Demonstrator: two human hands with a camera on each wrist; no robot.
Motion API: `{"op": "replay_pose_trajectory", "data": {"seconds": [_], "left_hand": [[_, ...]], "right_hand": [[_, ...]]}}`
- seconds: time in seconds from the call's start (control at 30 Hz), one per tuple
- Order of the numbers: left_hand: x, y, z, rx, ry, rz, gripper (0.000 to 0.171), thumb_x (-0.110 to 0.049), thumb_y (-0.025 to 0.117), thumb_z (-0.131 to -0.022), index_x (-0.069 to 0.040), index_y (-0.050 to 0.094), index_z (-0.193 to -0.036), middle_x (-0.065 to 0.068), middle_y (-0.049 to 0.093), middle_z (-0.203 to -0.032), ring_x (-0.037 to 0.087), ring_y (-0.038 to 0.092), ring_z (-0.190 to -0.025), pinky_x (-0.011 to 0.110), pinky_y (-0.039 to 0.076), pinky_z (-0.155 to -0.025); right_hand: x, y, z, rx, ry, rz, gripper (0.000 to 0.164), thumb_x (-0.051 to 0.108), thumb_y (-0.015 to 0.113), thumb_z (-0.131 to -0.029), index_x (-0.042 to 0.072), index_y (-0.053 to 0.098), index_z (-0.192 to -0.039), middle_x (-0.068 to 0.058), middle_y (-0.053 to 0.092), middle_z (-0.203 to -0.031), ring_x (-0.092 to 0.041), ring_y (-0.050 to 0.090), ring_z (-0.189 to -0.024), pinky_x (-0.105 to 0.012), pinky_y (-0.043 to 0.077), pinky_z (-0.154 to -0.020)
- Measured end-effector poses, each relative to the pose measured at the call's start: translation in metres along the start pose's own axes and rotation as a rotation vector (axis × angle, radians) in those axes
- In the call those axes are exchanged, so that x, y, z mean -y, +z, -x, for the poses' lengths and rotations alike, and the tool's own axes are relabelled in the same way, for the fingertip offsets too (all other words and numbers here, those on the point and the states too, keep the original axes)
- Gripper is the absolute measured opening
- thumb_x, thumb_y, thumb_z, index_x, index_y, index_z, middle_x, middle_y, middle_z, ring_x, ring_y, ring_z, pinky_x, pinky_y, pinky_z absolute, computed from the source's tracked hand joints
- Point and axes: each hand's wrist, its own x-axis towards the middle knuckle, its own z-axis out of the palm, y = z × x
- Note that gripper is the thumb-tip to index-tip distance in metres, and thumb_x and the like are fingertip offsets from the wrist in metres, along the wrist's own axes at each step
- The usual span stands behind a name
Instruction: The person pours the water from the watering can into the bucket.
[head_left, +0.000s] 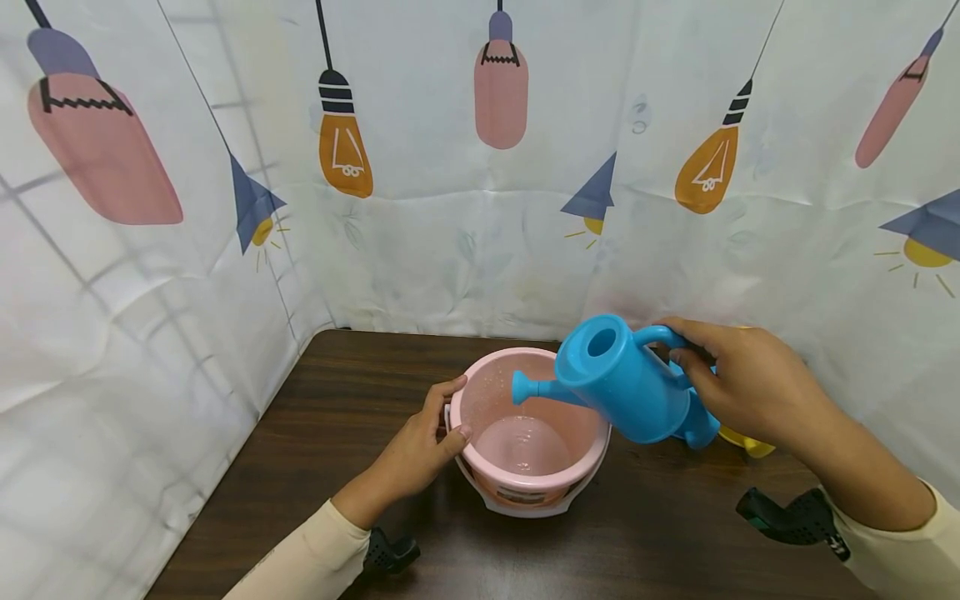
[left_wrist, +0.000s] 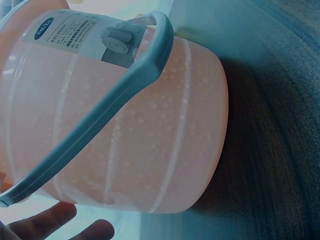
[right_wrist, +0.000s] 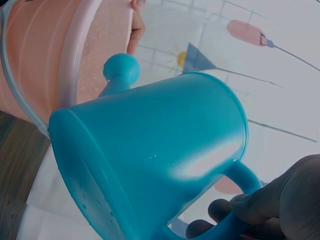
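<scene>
A pink bucket [head_left: 480, 458] stands on the dark wooden table, with droplets on its inner wall and what looks like shallow water at the bottom. My left hand [head_left: 420, 446] holds the bucket's left side, thumb and fingers spread at the rim. In the left wrist view, the light handle [left_wrist: 95, 125] hangs down along the bucket's outside. My right hand [head_left: 750, 379] grips a blue watering can [head_left: 637, 392] by its handle. The can is tilted to the left, its spout [head_left: 536, 388] over the bucket's opening. No stream of water shows from the spout.
Behind the can, at the right, stand another blue item [head_left: 699, 423] and a yellow one [head_left: 750, 446], both partly hidden. A white curtain [head_left: 450, 250] printed with lamps borders the table [head_left: 360, 392] at the back and left.
</scene>
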Motion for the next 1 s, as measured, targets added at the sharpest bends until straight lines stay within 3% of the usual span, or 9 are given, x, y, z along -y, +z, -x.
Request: {"op": "replay_pose_trajectory", "data": {"seconds": [0.17, 0.4, 0.77, 1.0], "left_hand": [[0.0008, 0.0003, -0.0005, -0.001, 0.004, -0.003, 0.066, -0.035, 0.056, -0.102, -0.022, 0.024, -0.158, 0.012, 0.058, -0.136, 0.02, 0.065, -0.111, 0.043, 0.052, -0.091], [0.0014, 0.0004, -0.0006, -0.007, 0.017, -0.009, 0.066, -0.035, 0.056, -0.102, -0.021, 0.025, -0.158, 0.012, 0.059, -0.135, 0.02, 0.065, -0.112, 0.043, 0.052, -0.092], [0.0019, 0.0, -0.0006, -0.004, 0.015, -0.002, 0.066, -0.034, 0.056, -0.102, -0.022, 0.024, -0.158, 0.013, 0.059, -0.133, 0.019, 0.066, -0.109, 0.043, 0.052, -0.091], [0.0017, 0.0005, -0.0009, -0.006, 0.013, -0.007, 0.066, -0.035, 0.055, -0.102, -0.022, 0.024, -0.158, 0.013, 0.06, -0.133, 0.019, 0.066, -0.108, 0.044, 0.053, -0.09]], "right_hand": [[0.0, 0.0004, -0.0001, -0.004, -0.01, 0.0, 0.04, 0.004, 0.07, -0.094, -0.001, 0.065, -0.133, -0.014, 0.076, -0.101, -0.024, 0.068, -0.075, -0.033, 0.039, -0.053], [-0.0009, 0.0003, 0.0006, -0.002, -0.006, 0.003, 0.043, 0.004, 0.071, -0.093, -0.003, 0.064, -0.135, -0.021, 0.074, -0.107, -0.026, 0.064, -0.072, -0.038, 0.043, -0.056], [-0.001, -0.0002, -0.0003, -0.008, -0.022, 0.0, 0.045, 0.004, 0.073, -0.092, -0.004, 0.063, -0.135, -0.02, 0.074, -0.107, -0.036, 0.071, -0.083, -0.05, 0.054, -0.063], [0.0001, -0.0005, -0.0005, -0.006, -0.018, 0.005, 0.045, 0.004, 0.072, -0.092, -0.003, 0.064, -0.135, -0.021, 0.074, -0.107, -0.032, 0.07, -0.078, -0.046, 0.052, -0.06]]}}
